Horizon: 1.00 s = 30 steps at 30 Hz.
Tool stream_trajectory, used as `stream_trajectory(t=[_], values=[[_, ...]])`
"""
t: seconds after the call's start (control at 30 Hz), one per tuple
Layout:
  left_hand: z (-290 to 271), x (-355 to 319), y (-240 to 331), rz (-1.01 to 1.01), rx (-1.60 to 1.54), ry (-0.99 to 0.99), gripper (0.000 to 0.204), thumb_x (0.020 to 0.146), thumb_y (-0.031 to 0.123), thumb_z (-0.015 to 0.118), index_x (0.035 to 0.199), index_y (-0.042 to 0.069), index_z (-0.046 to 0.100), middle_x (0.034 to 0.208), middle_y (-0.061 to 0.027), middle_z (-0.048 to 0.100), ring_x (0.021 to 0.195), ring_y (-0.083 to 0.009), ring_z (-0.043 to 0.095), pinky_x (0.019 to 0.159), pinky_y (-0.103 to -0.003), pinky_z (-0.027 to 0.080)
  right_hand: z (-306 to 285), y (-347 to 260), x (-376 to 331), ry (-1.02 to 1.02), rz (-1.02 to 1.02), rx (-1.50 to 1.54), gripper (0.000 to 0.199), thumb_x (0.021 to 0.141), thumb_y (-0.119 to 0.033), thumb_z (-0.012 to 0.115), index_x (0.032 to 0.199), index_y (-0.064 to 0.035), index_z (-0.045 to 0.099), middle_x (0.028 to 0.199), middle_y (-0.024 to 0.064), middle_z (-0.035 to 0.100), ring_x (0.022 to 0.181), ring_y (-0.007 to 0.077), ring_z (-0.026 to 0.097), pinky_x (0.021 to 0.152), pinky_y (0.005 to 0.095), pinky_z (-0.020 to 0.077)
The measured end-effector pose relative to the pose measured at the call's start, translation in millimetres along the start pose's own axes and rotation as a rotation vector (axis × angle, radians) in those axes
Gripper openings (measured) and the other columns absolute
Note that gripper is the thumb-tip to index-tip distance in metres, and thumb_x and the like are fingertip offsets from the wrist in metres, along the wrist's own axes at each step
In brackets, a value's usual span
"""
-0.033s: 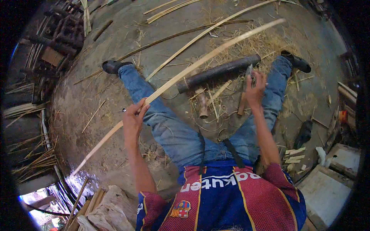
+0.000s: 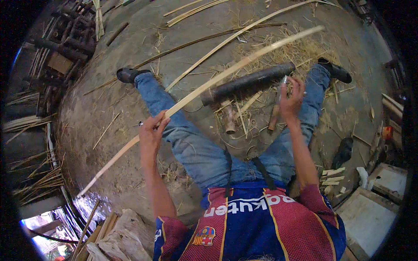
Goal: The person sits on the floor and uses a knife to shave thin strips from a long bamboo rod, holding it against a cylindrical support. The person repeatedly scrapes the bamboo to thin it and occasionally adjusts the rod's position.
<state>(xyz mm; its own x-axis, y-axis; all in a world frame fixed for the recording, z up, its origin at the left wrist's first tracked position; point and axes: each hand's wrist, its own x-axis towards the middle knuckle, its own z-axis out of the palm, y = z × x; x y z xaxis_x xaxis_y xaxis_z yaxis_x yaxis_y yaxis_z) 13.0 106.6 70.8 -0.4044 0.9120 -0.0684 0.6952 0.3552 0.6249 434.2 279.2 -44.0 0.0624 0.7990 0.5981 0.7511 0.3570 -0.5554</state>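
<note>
My left hand is closed round a long, pale bamboo strip, above my left thigh. The strip slants from the lower left to the far right, with a slight bend. Its far part passes over a dark cylinder lying between my legs. My right hand is raised near the cylinder's right end, apart from the strip, its fingers bent and spread. A small silvery thing shows at the tip of its thumb-side digit; whether it is a cover or a tool is unclear. Beside that hand is a brown stick-like piece.
Shavings lie heaped beyond the cylinder. A short brown tube stands nearer me. Another long strip and a dark pole cross the floor. Pale boxes stand at right, a sack at lower left.
My right hand has shifted slightly and its fingers have spread more. The far end of the bamboo strip has dropped a little in the picture; my left hand has kept its place.
</note>
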Motion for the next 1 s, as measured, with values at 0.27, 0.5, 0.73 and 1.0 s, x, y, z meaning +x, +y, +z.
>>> stream_trajectory(t=[0.27, 0.5, 0.73, 1.0], values=[[-3.2, 10.5, 5.4, 0.249, 0.185, 0.049, 0.036, 0.086, 0.022, 0.075, 0.121, 0.018, 0.072, 0.088, -0.0088, 0.067, 0.081, -0.0224, 0.059, 0.079, -0.036, 0.046, -53.4, -38.0, 76.7, -0.031, -0.372, -0.212, 0.032, 0.091, -0.030, 0.067, 0.116, -0.0088, 0.064, 0.130, 0.0160, 0.056, 0.123, 0.0334, 0.052, 0.107, 0.0478, 0.0374], [-34.4, 34.1, -12.6, 0.390, 0.288, 0.156, 0.038, 0.084, 0.030, 0.073, 0.121, 0.025, 0.071, 0.084, -0.0052, 0.058, 0.080, -0.0226, 0.054, 0.072, -0.038, 0.043, -42.2, 38.4, 57.6, -0.265, -0.339, -0.262, 0.041, 0.088, -0.040, 0.071, 0.115, -0.0089, 0.066, 0.118, 0.0144, 0.068, 0.118, 0.0336, 0.059, 0.113, 0.0493, 0.0311], [-50.4, 89.0, -40.7, 0.488, 0.356, 0.519, 0.032, 0.090, 0.032, 0.067, 0.121, 0.024, 0.070, 0.107, -0.0061, 0.064, 0.102, -0.0236, 0.061, 0.086, -0.038, 0.049, -11.1, 65.8, 33.3, -0.298, -0.308, -0.139, 0.037, 0.094, -0.037, 0.067, 0.098, 0.0000, 0.061, 0.092, 0.0146, 0.061, 0.085, 0.0330, 0.059, 0.072, 0.0427, 0.0440], [50.8, 120.1, -86.1, 0.351, -0.114, 0.305, 0.028, 0.091, 0.036, 0.066, 0.108, 0.014, 0.075, 0.096, -0.0099, 0.072, 0.090, -0.0292, 0.068, 0.079, -0.042, 0.054, 78.1, -16.4, 74.1, -0.285, -0.239, -0.328, 0.046, 0.092, -0.051, 0.063, 0.098, -0.0057, 0.068, 0.091, 0.0133, 0.069, 0.085, 0.0358, 0.065, 0.080, 0.0473, 0.0482]])
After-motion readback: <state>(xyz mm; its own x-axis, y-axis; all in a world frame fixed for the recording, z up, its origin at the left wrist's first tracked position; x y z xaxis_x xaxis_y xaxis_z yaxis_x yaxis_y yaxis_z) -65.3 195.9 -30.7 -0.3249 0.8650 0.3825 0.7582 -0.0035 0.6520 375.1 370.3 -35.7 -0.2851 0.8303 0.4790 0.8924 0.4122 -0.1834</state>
